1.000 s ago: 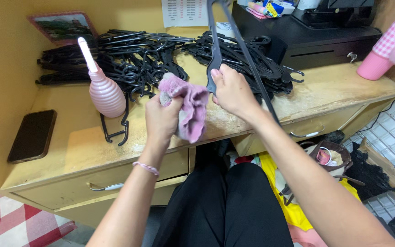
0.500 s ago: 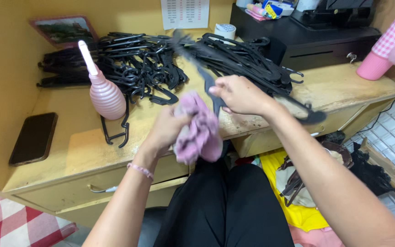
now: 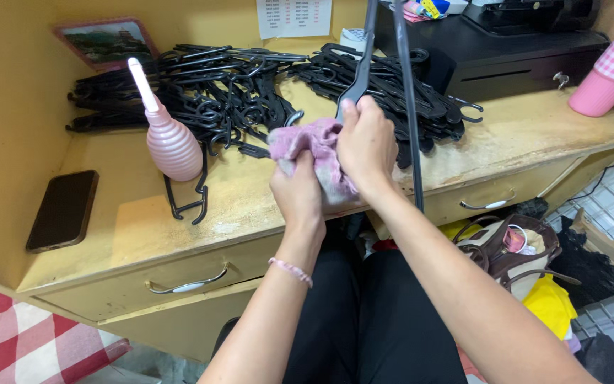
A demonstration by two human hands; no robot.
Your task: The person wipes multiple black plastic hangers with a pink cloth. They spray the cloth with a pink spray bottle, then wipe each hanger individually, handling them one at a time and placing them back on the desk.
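Right hand (image 3: 365, 142) grips an upright black plastic hanger (image 3: 406, 107) above the desk (image 3: 520, 135); left hand (image 3: 298, 192) is closed around a pink cloth (image 3: 307, 146) pressed against it. Risk: the hanger's lower end may snag the heaped hangers (image 3: 214, 92).

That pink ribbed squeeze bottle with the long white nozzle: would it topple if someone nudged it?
The pink bottle would probably tip easily: its tall nozzle leans and its bulb narrows toward the base. Once down, the round body would likely roll. It looks like soft plastic, so probably light and squashy.
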